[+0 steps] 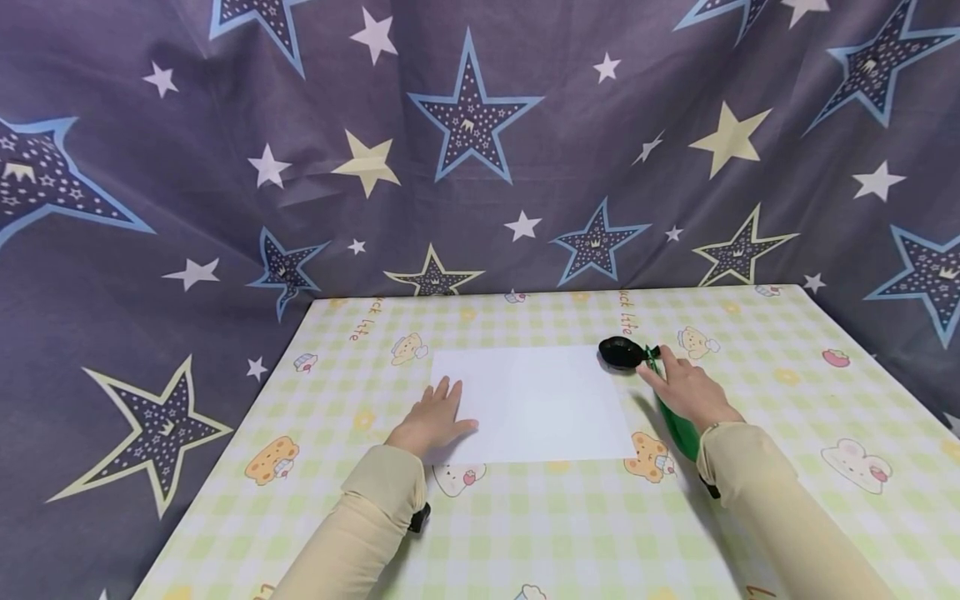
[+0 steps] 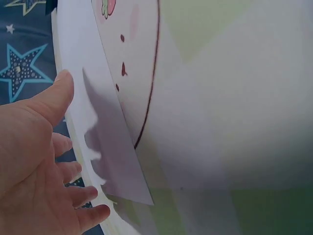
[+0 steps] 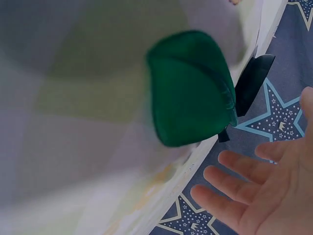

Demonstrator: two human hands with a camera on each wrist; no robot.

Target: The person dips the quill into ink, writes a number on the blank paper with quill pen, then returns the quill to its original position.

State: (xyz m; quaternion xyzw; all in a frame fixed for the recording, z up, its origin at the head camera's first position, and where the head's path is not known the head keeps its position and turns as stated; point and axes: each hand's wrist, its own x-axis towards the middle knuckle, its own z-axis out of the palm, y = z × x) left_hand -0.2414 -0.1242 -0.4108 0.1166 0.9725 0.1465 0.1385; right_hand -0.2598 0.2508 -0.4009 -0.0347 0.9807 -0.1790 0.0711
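A white sheet of paper (image 1: 532, 404) lies flat in the middle of the table. My left hand (image 1: 437, 414) rests flat on its near left corner, fingers straight and spread; the left wrist view shows the same hand (image 2: 44, 166) beside the paper's edge (image 2: 98, 122). To the right of the sheet lies a green object (image 1: 678, 429) with a round black end (image 1: 621, 352). My right hand (image 1: 678, 382) lies over it with straight fingers. In the right wrist view the green body (image 3: 188, 88) and black end (image 3: 254, 81) sit beside my open palm (image 3: 264, 191), which does not grip them.
The table wears a pale green checked cloth (image 1: 787, 417) with cartoon bears and cakes. A dark star-patterned curtain (image 1: 480, 150) hangs behind and round both sides. The table's left edge (image 1: 225, 450) and right edge (image 1: 885, 367) drop to the curtain.
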